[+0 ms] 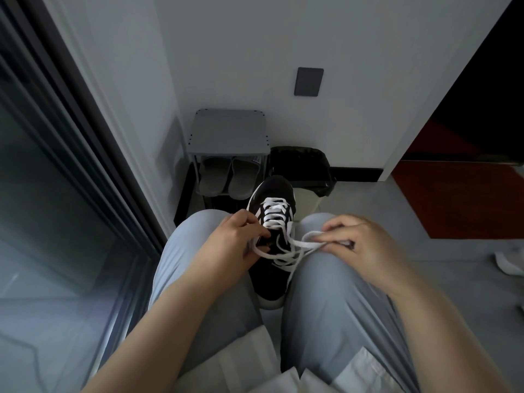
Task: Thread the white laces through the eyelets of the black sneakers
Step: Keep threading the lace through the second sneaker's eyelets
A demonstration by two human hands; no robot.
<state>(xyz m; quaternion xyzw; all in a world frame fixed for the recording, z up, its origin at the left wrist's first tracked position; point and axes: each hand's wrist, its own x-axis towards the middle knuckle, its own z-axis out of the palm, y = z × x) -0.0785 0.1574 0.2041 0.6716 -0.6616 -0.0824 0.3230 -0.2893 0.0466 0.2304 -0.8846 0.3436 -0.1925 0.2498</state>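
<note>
**Lacing in progress: upper eyelets outstanding**

Nearest the camera, both forearms reach forward over the knees. The black sneaker [270, 245] stands wedged between the thighs, heel toward the wearer, toe pointing away. The left hand [232, 242] presses against the shoe's left flank, fingers curled close around a loop of the white lace [286, 252] near the tongue. The right hand [365, 245] rests on the right knee, thumb and fingers pinched shut on the other lace end, which runs taut back to the shoe.

Finding: the lower rows across the forefoot are already crossed; judged from this, the top eyelets remain. Which eyelet is next cannot be resolved.

Recommendation: keep the flat lace untwisted, steady the eyelet edge with the left hand, feed the tip from the right, then even both ends.

Beyond the toe, grey slippers [226, 180] sit under a small rack [226, 131]; a bin [306, 168] stands beside it.
</note>
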